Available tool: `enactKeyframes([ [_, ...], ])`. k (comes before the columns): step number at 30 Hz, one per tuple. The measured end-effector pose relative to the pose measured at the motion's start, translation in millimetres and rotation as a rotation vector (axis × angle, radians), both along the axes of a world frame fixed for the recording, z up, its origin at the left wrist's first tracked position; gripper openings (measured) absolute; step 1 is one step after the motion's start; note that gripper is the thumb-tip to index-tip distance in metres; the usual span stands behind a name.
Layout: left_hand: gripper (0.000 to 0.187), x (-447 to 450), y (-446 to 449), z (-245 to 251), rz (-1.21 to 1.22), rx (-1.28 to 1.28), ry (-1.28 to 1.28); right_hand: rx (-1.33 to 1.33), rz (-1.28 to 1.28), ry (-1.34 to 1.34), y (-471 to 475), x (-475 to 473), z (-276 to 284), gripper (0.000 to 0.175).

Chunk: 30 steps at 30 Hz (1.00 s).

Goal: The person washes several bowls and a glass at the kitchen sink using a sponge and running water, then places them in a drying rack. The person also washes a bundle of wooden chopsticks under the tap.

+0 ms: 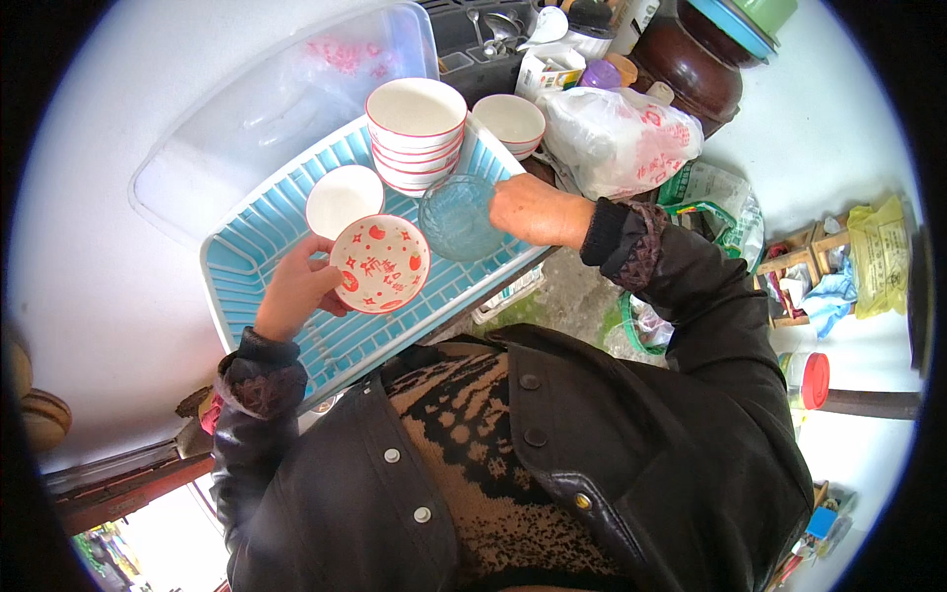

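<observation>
My left hand (300,285) grips the rim of a small white dish (381,264) with red printed patterns and writing, tilted above the rack. My right hand (536,211) is closed at the right rim of a clear blue-tinted glass bowl (459,222); its fingertips are hidden. Both are over a blue plastic dish rack (325,351) with a white rim. Just behind the printed dish, a plain white bowl (345,201) leans in the rack. A stack of several white bowls with red rims (416,111) stands at the rack's far side.
A clear plastic lid (244,126) is raised behind the rack. Beyond its right corner stand more white bowls (510,122) and a stuffed white plastic bag (621,140). Spoons and a ladle (503,29) lie in a dark holder. A green-rimmed basket (640,329) sits on the floor.
</observation>
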<state>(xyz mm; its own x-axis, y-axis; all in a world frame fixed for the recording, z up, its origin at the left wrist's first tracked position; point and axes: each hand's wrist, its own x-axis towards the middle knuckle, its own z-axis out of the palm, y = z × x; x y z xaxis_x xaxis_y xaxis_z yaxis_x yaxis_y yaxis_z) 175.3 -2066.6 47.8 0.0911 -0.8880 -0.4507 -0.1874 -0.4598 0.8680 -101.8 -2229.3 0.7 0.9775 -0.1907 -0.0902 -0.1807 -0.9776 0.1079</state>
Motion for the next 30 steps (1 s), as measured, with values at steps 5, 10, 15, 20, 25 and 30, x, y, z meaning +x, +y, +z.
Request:
enactKeyframes([
  [5,0.038,-16.8,-18.4,-0.8,-0.053,-0.042,0.043,0.356,-0.044,-0.194,-12.6,-5.0,45.0,0.009],
  [10,0.033,-54.4,-48.4,-14.9,-0.044,-0.132,0.077,-0.05,-0.615,-0.462,-98.2,-32.8,25.7,0.019],
  [15,0.031,-68.5,-64.0,-40.2,-0.004,-0.147,0.028,0.684,-1.249,-0.412,-111.2,-26.4,-14.1,0.034],
  [20,0.027,-72.1,-71.1,-51.0,0.0,-0.13,-0.011,1.149,-1.333,-0.685,-124.8,-22.4,-56.4,0.026],
  [25,0.033,-72.2,-76.5,-55.9,-0.082,-0.052,-0.09,1.278,-1.313,-0.793,-137.8,-31.1,-74.6,0.031],
  [30,0.027,-69.3,-74.7,-52.7,-0.105,-0.068,-0.271,1.358,-1.273,-0.918,-118.2,-18.5,-57.2,0.036],
])
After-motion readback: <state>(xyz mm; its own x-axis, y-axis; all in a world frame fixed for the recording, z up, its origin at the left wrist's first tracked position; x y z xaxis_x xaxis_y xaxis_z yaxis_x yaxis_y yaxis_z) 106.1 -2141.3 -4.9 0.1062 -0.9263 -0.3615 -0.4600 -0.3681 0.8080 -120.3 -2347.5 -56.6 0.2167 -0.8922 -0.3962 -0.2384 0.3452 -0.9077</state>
